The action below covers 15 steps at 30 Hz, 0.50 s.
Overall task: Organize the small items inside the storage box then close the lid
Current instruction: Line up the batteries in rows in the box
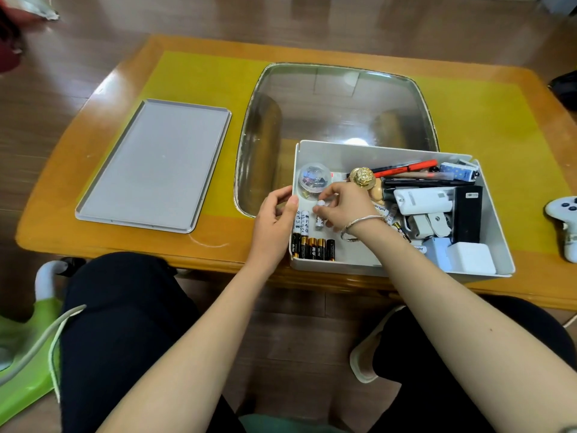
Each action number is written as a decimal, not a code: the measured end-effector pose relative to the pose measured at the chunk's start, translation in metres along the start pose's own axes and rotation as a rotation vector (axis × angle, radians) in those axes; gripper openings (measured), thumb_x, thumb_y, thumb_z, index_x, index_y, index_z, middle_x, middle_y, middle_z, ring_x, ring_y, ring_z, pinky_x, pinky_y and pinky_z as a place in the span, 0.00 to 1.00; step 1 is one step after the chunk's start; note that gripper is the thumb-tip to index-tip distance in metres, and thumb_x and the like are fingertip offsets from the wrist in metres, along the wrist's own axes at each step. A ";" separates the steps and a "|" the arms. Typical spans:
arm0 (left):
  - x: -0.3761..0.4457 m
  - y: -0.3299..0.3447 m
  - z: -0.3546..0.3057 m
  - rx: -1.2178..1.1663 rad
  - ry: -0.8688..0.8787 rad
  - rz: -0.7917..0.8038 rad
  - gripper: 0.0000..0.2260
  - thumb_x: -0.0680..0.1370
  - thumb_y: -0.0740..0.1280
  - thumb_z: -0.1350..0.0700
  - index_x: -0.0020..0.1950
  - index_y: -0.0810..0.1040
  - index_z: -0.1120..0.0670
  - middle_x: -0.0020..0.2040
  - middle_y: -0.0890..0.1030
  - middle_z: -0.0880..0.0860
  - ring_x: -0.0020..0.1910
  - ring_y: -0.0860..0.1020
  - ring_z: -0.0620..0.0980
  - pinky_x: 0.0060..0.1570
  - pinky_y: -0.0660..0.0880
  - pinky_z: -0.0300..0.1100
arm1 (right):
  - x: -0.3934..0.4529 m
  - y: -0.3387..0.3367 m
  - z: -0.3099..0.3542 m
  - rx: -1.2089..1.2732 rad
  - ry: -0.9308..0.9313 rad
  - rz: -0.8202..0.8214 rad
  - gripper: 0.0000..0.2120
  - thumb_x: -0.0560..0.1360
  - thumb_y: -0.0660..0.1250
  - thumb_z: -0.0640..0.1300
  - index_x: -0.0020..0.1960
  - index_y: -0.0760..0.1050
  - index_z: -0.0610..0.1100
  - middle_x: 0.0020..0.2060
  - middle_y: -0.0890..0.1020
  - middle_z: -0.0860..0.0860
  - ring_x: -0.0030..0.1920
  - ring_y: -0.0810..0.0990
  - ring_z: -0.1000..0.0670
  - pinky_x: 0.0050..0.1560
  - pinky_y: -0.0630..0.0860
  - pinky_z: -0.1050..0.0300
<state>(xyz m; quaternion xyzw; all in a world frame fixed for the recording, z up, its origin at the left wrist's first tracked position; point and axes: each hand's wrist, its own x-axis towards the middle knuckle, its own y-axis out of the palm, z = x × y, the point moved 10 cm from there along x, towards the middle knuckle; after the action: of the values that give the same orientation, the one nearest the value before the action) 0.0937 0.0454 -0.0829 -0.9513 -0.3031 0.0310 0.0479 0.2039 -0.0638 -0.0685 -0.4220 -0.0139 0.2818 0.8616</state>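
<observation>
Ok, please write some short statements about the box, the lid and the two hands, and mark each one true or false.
1. The lid lies on the table, left of the box. True.
2. The left hand is inside the box, holding a pen. False: it holds the box's left wall from outside.
3. The right hand pinches a small white item above the white batteries. True.
4. The black and gold batteries stand upright at the far wall. False: they lie in a row at the near left corner.
5. A white game controller lies on the table, right of the box. True.
</observation>
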 end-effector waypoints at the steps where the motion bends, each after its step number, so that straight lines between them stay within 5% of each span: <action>1: 0.000 0.000 0.000 0.004 -0.001 -0.001 0.13 0.81 0.61 0.53 0.65 0.73 0.54 0.59 0.78 0.50 0.56 0.77 0.43 0.50 0.76 0.34 | 0.001 0.004 -0.001 -0.028 0.006 0.011 0.10 0.69 0.74 0.44 0.48 0.77 0.44 0.44 0.83 0.43 0.45 0.81 0.42 0.50 0.79 0.46; 8: 0.000 0.000 0.000 0.010 -0.011 0.005 0.14 0.81 0.61 0.52 0.65 0.72 0.53 0.60 0.77 0.51 0.57 0.76 0.44 0.54 0.76 0.38 | 0.001 0.016 -0.020 -0.125 0.071 0.097 0.17 0.71 0.72 0.46 0.59 0.76 0.46 0.48 0.81 0.46 0.50 0.80 0.46 0.55 0.75 0.55; 15: 0.000 0.000 0.000 0.023 -0.013 0.000 0.14 0.81 0.61 0.52 0.65 0.73 0.53 0.60 0.78 0.50 0.57 0.76 0.43 0.55 0.76 0.40 | -0.009 0.022 -0.007 -0.115 -0.039 0.156 0.16 0.68 0.67 0.34 0.55 0.77 0.45 0.29 0.79 0.55 0.36 0.80 0.55 0.44 0.76 0.59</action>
<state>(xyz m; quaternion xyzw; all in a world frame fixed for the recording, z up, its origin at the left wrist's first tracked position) 0.0935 0.0450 -0.0834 -0.9504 -0.3029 0.0405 0.0571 0.1879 -0.0625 -0.0870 -0.4650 -0.0141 0.3550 0.8109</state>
